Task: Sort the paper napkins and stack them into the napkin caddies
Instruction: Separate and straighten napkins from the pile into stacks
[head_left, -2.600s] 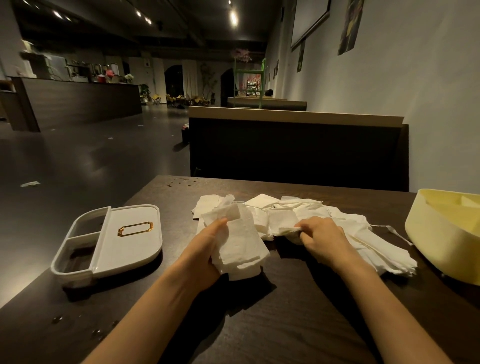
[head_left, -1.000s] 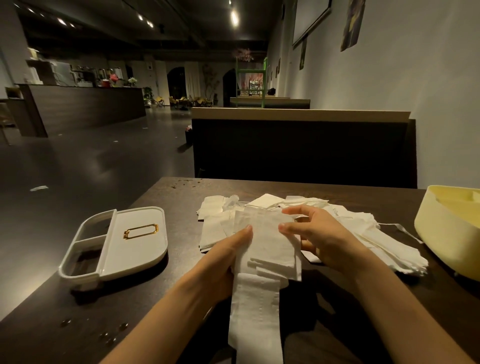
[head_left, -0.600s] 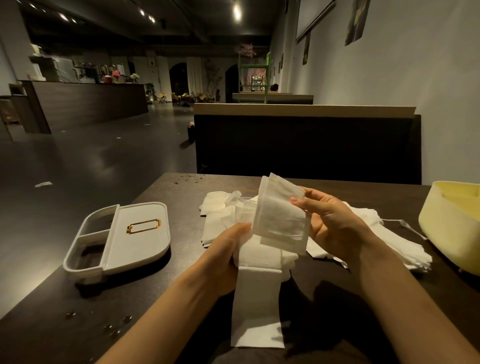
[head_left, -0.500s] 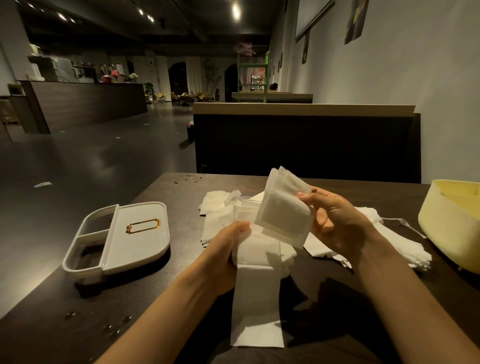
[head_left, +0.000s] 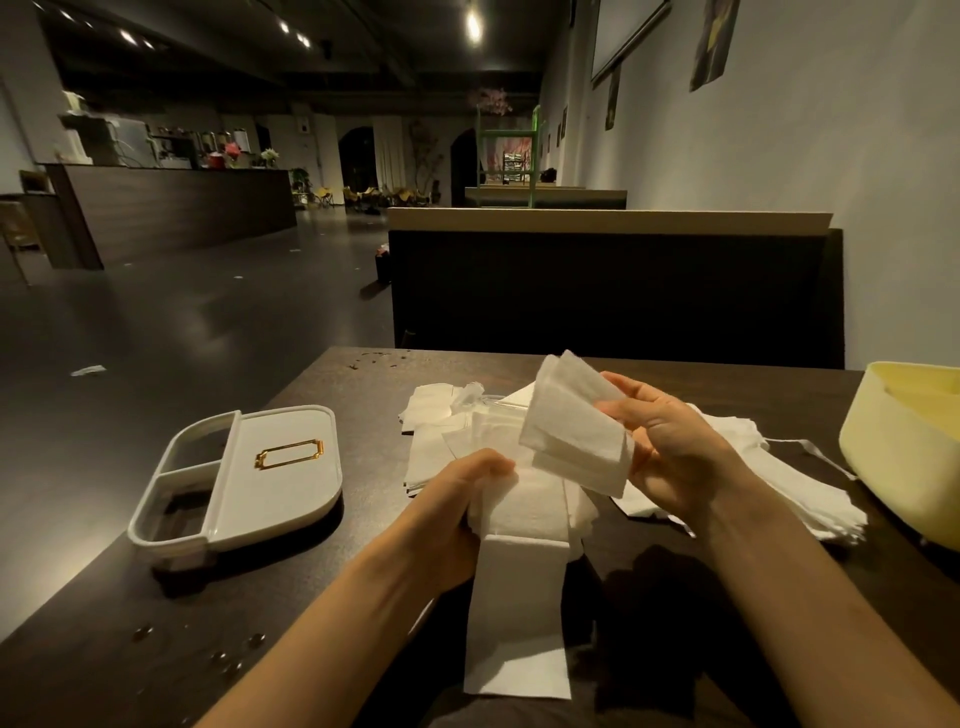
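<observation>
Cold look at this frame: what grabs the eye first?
The white paper at centre: the right hand holds up folded napkins while the left hand grips a napkin bundle with one long strip hanging down. Behind them a loose napkin pile sprawls on the dark table, between a white caddy on the left and a yellow caddy at the right edge.

My own two bare hands and forearms

My left hand (head_left: 457, 514) and right hand (head_left: 670, 447) are bare, and the left forearm (head_left: 337, 639) and right forearm (head_left: 810, 597) are uncovered as far as the bottom edge. Both arms look slim and smooth; tendons stand out at my right wrist (head_left: 727, 499). In this dim light I cannot make out nails or finer marks.
</observation>
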